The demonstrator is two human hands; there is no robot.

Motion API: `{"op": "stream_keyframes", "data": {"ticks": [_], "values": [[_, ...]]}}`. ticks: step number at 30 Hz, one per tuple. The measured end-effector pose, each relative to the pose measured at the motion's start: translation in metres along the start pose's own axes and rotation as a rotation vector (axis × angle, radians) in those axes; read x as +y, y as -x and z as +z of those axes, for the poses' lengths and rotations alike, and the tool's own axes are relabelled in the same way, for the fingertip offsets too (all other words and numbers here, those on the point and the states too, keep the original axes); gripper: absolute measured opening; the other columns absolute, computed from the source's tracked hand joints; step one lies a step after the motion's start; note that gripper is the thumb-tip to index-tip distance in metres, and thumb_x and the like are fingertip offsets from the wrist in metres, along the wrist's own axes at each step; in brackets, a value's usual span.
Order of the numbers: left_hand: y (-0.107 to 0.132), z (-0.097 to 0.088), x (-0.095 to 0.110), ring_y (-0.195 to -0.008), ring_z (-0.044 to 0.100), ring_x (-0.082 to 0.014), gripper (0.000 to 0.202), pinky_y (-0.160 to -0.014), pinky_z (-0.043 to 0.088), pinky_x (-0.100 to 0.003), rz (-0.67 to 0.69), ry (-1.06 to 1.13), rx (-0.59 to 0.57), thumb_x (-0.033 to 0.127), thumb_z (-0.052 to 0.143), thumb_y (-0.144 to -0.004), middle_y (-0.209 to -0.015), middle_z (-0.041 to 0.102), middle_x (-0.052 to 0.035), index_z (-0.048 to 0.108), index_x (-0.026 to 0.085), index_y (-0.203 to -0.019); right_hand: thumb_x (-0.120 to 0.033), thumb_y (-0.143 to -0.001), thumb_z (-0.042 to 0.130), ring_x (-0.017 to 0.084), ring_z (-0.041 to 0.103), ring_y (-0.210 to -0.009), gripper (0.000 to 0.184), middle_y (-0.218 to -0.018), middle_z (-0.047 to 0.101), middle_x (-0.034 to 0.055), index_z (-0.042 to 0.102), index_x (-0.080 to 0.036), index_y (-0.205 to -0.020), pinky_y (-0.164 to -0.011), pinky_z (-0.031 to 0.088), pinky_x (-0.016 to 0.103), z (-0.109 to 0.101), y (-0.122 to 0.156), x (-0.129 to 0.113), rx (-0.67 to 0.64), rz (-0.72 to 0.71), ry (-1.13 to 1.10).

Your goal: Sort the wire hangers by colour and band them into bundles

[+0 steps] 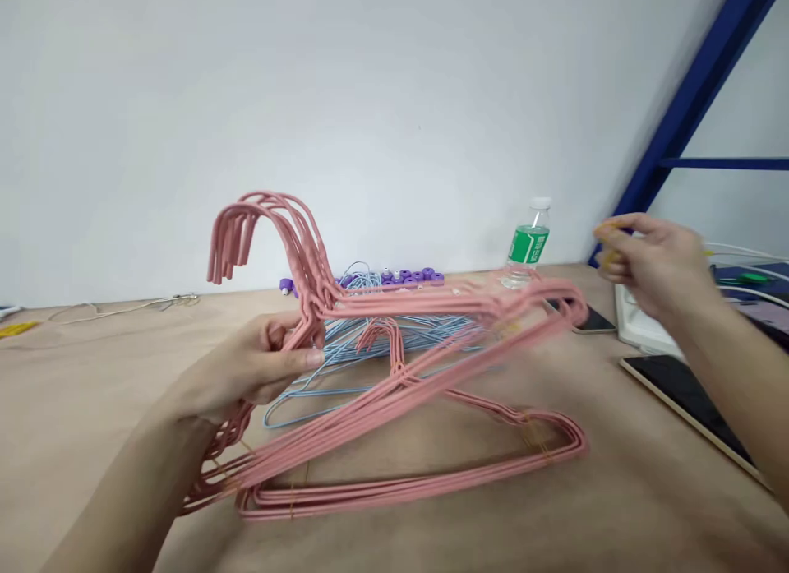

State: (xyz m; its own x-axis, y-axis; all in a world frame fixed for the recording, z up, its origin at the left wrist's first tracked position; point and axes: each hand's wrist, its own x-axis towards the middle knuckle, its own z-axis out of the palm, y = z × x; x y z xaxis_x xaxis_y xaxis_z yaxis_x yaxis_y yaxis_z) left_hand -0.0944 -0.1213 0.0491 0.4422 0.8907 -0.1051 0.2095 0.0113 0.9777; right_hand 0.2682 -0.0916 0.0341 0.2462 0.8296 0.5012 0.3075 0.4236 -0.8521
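My left hand (271, 363) is closed around the necks of a bundle of pink wire hangers (394, 404), lifted above the table with the hooks pointing left. To the right, apart from the bundle, my right hand (657, 261) pinches a small yellow rubber band (607, 232), partly hidden by the fingers. Thin yellow bands wrap the left end of the held bundle. Beneath it a second bundle of pink hangers (431, 478) lies on the table, also banded near both ends. Behind them is a pile of blue wire hangers (345, 404), partly covered by the pink ones.
A water bottle with a green label (528, 244) stands near the wall. Purple spools (425, 275) sit behind the blue hangers. At right lie a phone-like dark slab (690, 408), another dark device (592, 318) and a white tray (641, 326). A blue metal frame (666, 137) rises there.
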Motion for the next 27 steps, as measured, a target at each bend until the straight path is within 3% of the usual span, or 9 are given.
{"op": "stream_keyframes", "data": {"ticks": [2, 4, 7, 9, 12, 18, 23, 25, 27], "values": [[-0.005, 0.006, 0.006, -0.031, 0.010, 0.0004, 0.031, -0.029, 0.006, -0.011, 0.024, 0.111, 0.098, 0.024, 0.067, -0.064, -0.037, 0.022, 0.0102, 0.040, 0.018, -0.051, -0.050, -0.055, 0.069, 0.005, 0.019, -0.033, 0.038, -0.039, 0.027, -0.0097, 0.041, -0.026, -0.063, -0.037, 0.011, 0.023, 0.025, 0.013, -0.006, 0.052, -0.001, -0.039], [-0.013, 0.015, 0.015, -0.029, 0.010, 0.0008, 0.035, -0.027, 0.007, -0.010, 0.041, 0.259, 0.245, 0.017, 0.060, -0.073, -0.036, 0.020, 0.0107, 0.035, 0.017, -0.048, -0.039, -0.064, 0.063, 0.007, 0.025, -0.034, 0.025, -0.040, 0.033, -0.0094, 0.043, -0.026, -0.067, -0.035, 0.018, 0.023, 0.053, 0.034, -0.014, -0.004, -0.111, -0.090], [-0.029, 0.027, 0.026, -0.026, 0.013, 0.0010, 0.040, -0.025, 0.009, -0.009, 0.089, 0.506, 0.443, 0.009, 0.043, -0.085, -0.035, 0.021, 0.0103, 0.031, 0.016, -0.047, -0.025, -0.074, 0.050, 0.008, 0.032, -0.035, 0.004, -0.040, 0.037, -0.0084, 0.049, -0.022, -0.072, -0.036, 0.026, 0.022, 0.090, 0.071, -0.029, -0.249, -0.208, -0.001], [-0.039, 0.032, 0.030, -0.025, 0.016, 0.0013, 0.043, -0.025, 0.012, -0.009, 0.145, 0.636, 0.495, 0.006, 0.038, -0.087, -0.034, 0.021, 0.0103, 0.028, 0.016, -0.046, -0.017, -0.077, 0.044, 0.006, 0.028, -0.035, 0.009, -0.040, 0.031, -0.0094, 0.052, -0.020, -0.075, -0.037, 0.024, 0.019, 0.107, 0.091, -0.037, -0.491, -0.325, 0.108], [-0.051, 0.039, 0.031, -0.024, 0.017, 0.0012, 0.045, -0.024, 0.013, -0.009, 0.221, 0.736, 0.521, 0.004, 0.036, -0.087, -0.033, 0.020, 0.0103, 0.026, 0.016, -0.045, -0.012, -0.078, 0.038, 0.005, 0.029, -0.038, 0.014, -0.045, 0.035, -0.0081, 0.050, -0.018, -0.075, -0.040, 0.023, 0.019, 0.124, 0.104, -0.040, -0.620, -0.411, 0.191], [-0.060, 0.049, 0.017, -0.024, 0.016, 0.0010, 0.044, -0.025, 0.013, -0.010, 0.223, 0.717, 0.586, 0.005, 0.041, -0.085, -0.031, 0.021, 0.0108, 0.024, 0.016, -0.046, -0.011, -0.077, 0.036, 0.008, 0.034, -0.039, 0.020, -0.045, 0.044, -0.0080, 0.045, -0.015, -0.095, -0.044, 0.023, 0.021, 0.140, 0.091, -0.024, -0.701, -0.329, 0.286], [-0.068, 0.047, 0.010, -0.026, 0.015, 0.0000, 0.042, -0.027, 0.010, -0.012, 0.273, 0.706, 0.669, 0.003, 0.043, -0.083, -0.032, 0.020, 0.0113, 0.023, 0.017, -0.049, -0.011, -0.078, 0.032, 0.009, 0.039, -0.046, 0.021, -0.054, 0.050, -0.0015, 0.046, -0.018, -0.064, -0.047, 0.027, 0.022, 0.136, 0.094, -0.010, -0.850, -0.571, 0.280], [-0.069, 0.037, 0.011, -0.028, 0.015, -0.0004, 0.040, -0.030, 0.011, -0.013, 0.292, 0.685, 0.729, 0.003, 0.041, -0.084, -0.034, 0.019, 0.0111, 0.023, 0.017, -0.051, -0.014, -0.077, 0.033, 0.009, 0.041, -0.048, 0.022, -0.054, 0.050, -0.0015, 0.046, -0.019, -0.061, -0.048, 0.030, 0.022, 0.127, 0.101, -0.012, -0.948, -0.668, 0.233], [-0.066, 0.021, 0.016, -0.031, 0.017, -0.0010, 0.039, -0.033, 0.013, -0.013, 0.311, 0.607, 0.812, 0.005, 0.041, -0.085, -0.036, 0.020, 0.0107, 0.024, 0.017, -0.053, -0.020, -0.076, 0.039, 0.010, 0.044, -0.050, 0.021, -0.053, 0.050, -0.0020, 0.050, -0.021, -0.059, -0.047, 0.032, 0.023, 0.113, 0.106, -0.019, -1.031, -0.656, 0.312]]}}
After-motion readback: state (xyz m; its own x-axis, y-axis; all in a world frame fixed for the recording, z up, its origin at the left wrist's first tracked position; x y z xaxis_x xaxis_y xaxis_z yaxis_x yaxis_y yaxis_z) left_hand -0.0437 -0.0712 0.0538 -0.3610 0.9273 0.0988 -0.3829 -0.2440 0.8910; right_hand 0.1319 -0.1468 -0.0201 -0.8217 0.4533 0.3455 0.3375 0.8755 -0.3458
